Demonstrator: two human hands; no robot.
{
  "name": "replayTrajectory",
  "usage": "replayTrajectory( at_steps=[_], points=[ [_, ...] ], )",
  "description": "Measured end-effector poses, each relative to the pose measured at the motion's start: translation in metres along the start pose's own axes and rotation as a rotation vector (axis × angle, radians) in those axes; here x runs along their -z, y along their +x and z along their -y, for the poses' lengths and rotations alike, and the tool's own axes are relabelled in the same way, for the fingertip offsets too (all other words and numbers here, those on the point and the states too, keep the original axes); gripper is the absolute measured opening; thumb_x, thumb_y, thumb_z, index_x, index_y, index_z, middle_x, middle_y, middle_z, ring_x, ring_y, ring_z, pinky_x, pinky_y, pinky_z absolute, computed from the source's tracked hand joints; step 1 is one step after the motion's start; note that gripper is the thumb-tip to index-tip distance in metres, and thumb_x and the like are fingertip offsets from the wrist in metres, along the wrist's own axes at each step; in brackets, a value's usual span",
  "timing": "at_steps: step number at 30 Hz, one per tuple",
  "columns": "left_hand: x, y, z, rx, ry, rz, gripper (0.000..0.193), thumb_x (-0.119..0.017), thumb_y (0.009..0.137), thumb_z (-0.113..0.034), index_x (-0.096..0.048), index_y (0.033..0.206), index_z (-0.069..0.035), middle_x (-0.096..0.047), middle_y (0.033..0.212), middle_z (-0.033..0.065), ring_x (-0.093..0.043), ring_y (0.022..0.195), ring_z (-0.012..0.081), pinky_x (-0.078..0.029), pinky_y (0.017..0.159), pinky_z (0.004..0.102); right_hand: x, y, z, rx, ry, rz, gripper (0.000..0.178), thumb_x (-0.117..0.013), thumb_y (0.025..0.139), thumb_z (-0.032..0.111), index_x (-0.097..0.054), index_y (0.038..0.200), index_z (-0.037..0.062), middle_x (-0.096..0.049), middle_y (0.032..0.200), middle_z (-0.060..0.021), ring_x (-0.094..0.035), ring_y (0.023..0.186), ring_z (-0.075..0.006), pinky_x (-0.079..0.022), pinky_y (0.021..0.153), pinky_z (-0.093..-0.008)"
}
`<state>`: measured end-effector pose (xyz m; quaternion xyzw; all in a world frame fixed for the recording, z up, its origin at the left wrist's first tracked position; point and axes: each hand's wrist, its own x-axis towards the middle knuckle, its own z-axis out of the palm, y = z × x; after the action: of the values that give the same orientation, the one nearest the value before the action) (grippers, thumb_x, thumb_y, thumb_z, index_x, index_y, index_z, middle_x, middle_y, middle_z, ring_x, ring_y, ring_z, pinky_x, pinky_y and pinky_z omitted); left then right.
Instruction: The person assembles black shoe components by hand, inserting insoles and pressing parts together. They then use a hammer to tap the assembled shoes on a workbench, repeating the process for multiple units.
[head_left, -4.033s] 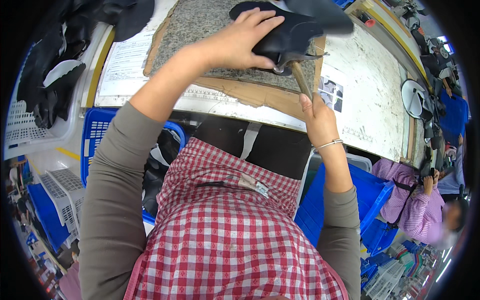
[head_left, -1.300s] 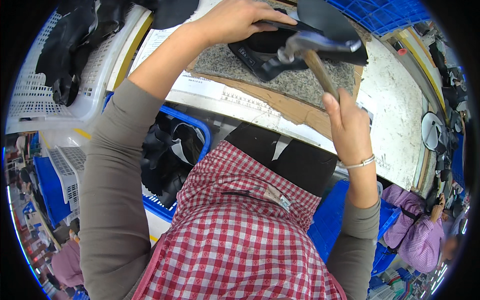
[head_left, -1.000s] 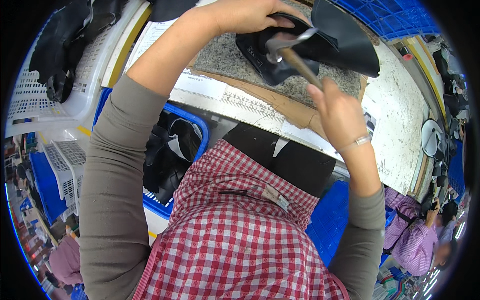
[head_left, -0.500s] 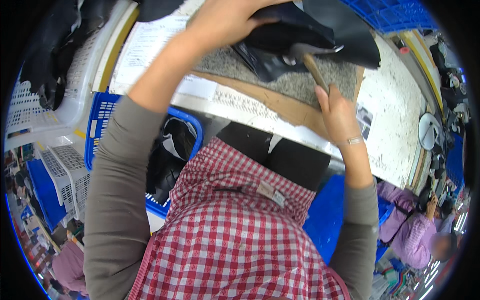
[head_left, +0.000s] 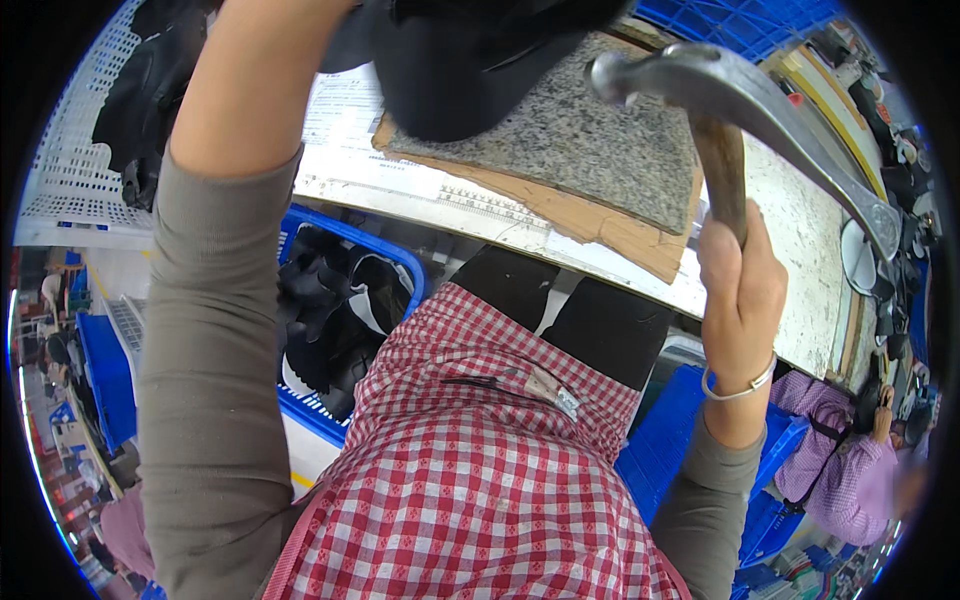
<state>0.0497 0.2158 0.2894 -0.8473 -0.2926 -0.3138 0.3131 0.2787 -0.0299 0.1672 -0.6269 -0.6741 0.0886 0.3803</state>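
Observation:
In my right hand is a claw hammer, the fingers closed round its wooden handle. The steel head is raised above the right part of a grey speckled stone slab, its curved claw pointing right. My left forearm reaches up past the top edge of the picture, so the left hand itself is out of sight. Beside that forearm a black leather-like piece hangs over the slab's left end; its upper part is cut off, and what holds it does not show.
Torn cardboard lies under the slab on a white worktable with printed sheets and a ruler. A blue basket of black pieces stands below the table edge, and a white crate at the left. A person in purple is at right.
The hammer has risen away from the slab toward the right. My left arm and the black piece have moved up and left, taking the left hand out of the picture and uncovering more slab.

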Motion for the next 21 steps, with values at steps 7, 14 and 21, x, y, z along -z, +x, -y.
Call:
replayTrajectory(
  at_steps=[7, 14, 21],
  points=[
    [-0.066, -0.007, -0.073, -0.309, -0.707, 0.905, 0.058, -0.074, 0.083, -0.029, -0.065, 0.128, 0.006, -0.072, 0.113, 0.0284, -0.069, 0.108, 0.0429, -0.054, 0.097, 0.0482, -0.066, 0.003, -0.059, -0.117, -0.268, 0.147, 0.042, -0.051, 0.108, 0.041, -0.058, 0.097, 0.0015, -0.063, 0.068, -0.0262, -0.065, 0.068, -0.048, -0.05, 0.059, -0.055],
    [-0.084, -0.124, -0.046, -0.194, -0.619, 0.641, 0.09, -0.081, 0.082, -0.035, -0.039, 0.159, -0.015, -0.033, 0.161, 0.0249, -0.029, 0.15, 0.0473, -0.025, 0.121, 0.0608, -0.106, -0.039, -0.094, -0.112, -0.317, 0.157, 0.041, -0.053, 0.107, 0.04, -0.058, 0.098, -0.0002, -0.065, 0.065, -0.0238, -0.067, 0.063, -0.0453, -0.053, 0.056, -0.0536],
    [-0.116, -0.086, -0.069, -0.339, -0.143, -0.031, 0.05, -0.06, 0.09, -0.021, -0.062, 0.139, -0.025, -0.04, 0.161, 0.0185, -0.034, 0.15, 0.0392, -0.021, 0.116, 0.0712, -0.103, 0.0, -0.096, -0.04, -0.464, 0.06, 0.037, -0.057, 0.105, 0.037, -0.06, 0.102, 0.0004, -0.066, 0.064, -0.0222, -0.068, 0.059, -0.0415, -0.054, 0.053, -0.0507]
  ],
)
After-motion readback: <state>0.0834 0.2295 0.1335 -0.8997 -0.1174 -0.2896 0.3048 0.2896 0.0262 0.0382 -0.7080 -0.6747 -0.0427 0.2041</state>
